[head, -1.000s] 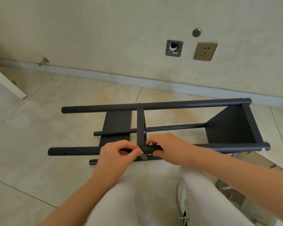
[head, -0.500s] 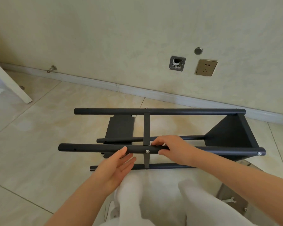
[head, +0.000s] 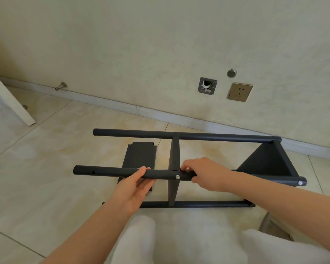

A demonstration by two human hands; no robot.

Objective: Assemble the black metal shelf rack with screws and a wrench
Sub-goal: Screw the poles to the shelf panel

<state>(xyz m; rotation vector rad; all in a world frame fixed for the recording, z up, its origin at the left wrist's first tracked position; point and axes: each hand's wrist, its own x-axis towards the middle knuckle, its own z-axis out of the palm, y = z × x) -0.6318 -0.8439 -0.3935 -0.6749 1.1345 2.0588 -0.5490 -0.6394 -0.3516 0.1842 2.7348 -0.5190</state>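
Well, the black rack lies on its side on the tile floor, its back pole near the baseboard, with bare tiles to its left. Both hands clasp the raised front pole: the left hand from beneath, the right hand over the top, a screw between them.

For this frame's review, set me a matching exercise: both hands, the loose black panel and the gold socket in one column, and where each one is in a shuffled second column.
Things:
1. left hand
2. right hand
3. loose black panel
4. gold socket

Places:
A. on the wall
B. lies on the floor, left of the middle shelf
C. grips the near pole right of the silver screw
D. holds the near pole left of the silver screw

Pairs: 1-D, 2-C, 3-B, 4-A.
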